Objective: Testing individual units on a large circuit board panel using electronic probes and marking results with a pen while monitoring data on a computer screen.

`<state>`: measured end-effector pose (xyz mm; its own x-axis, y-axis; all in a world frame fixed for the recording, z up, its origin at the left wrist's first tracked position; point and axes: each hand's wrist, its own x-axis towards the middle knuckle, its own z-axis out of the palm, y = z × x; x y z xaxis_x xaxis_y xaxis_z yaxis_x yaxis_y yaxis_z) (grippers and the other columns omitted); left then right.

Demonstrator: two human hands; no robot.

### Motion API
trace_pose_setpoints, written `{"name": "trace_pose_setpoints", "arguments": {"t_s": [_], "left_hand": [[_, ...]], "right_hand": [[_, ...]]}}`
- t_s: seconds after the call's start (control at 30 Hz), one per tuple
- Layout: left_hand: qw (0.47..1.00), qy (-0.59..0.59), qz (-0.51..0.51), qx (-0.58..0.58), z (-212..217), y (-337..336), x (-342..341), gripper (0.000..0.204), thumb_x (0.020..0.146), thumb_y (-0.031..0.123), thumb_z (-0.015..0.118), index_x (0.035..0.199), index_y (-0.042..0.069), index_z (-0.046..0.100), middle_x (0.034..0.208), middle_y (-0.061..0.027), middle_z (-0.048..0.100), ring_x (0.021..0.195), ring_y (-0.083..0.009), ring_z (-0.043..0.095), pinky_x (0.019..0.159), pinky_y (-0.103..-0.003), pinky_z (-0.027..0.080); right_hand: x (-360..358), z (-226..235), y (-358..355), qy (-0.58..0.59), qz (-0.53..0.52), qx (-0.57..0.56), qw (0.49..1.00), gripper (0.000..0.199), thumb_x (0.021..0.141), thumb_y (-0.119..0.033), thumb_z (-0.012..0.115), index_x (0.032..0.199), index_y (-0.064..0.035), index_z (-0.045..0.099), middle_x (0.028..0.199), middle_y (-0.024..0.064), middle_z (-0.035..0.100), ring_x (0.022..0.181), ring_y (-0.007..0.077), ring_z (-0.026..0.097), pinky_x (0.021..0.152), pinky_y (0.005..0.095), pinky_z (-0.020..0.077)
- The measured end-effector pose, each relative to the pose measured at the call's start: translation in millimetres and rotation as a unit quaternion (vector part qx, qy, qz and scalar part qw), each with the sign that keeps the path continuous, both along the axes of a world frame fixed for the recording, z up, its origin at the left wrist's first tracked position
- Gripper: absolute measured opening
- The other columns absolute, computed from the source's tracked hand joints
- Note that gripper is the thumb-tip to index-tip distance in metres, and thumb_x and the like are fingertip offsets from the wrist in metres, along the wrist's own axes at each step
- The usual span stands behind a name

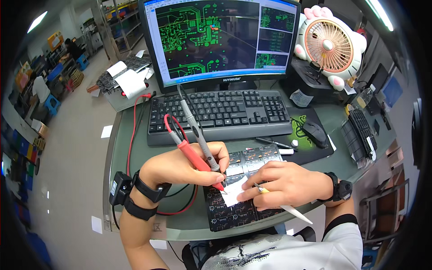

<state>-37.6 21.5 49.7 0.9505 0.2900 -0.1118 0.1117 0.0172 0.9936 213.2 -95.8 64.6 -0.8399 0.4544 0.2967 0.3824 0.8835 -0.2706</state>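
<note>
My left hand (191, 166) is closed around two test probes, a red probe (196, 157) and a grey probe (198, 131). Their tips point down at a small white slip of paper (232, 191); whether they touch it I cannot tell. This slip lies on a dark panel of circuit boards (220, 211) near the desk's front edge. With its fingertips on the paper's right side, my right hand (281, 184) also holds a slim white tapered tool (297, 213) with a yellow band and a thin dark tip. The fingers hide part of the panel.
Behind the panel stand a black keyboard (220, 112) and a monitor (211, 40) with a green circuit layout. A mouse (315, 134), a black pen (274, 142) and a fan (327, 45) are to the right. Red and black leads (133, 135) run along the left.
</note>
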Motion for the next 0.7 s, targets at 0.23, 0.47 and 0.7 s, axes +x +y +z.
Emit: {"name": "trace_pose_setpoints", "arguments": {"t_s": [0.23, 0.47, 0.7], "left_hand": [[1.0, -0.011, 0.003, 0.004, 1, 0, 4, 0.017, 0.084, 0.009, 0.069, 0.091, 0.005, 0.053, 0.094, -0.0019, 0.053, 0.095, -0.0118, 0.055, 0.091, -0.034, 0.052], [1.0, -0.006, 0.002, 0.007, 3, -3, 5, 0.018, 0.083, 0.008, 0.07, 0.09, 0.005, 0.054, 0.096, -0.0023, 0.054, 0.095, -0.0128, 0.057, 0.09, -0.032, 0.05], [0.999, -0.03, 0.003, -0.019, 4, -6, 6, 0.018, 0.083, 0.004, 0.069, 0.091, 0.004, 0.054, 0.095, -0.0041, 0.055, 0.096, -0.0129, 0.057, 0.091, -0.033, 0.051]], "right_hand": [[5, 1, -1, 0.023, 0.013, -0.017, 1.0, 0.018, 0.085, -0.022, 0.066, 0.098, -0.0106, 0.061, 0.103, 0.0017, 0.065, 0.099, 0.0187, 0.061, 0.083, 0.0329, 0.0495], [37, 22, 20, 0.168, -0.04, -0.102, 0.98, 0.029, 0.081, -0.025, 0.076, 0.094, -0.0057, 0.059, 0.11, 0.0117, 0.066, 0.106, 0.0288, 0.062, 0.091, 0.0396, 0.0466], [119, 8, 60, 0.37, -0.303, -0.186, 0.858, 0.02, 0.097, -0.021, 0.055, 0.098, -0.0022, 0.059, 0.099, 0.0137, 0.071, 0.099, 0.0224, 0.066, 0.089, 0.0319, 0.0487]]}}
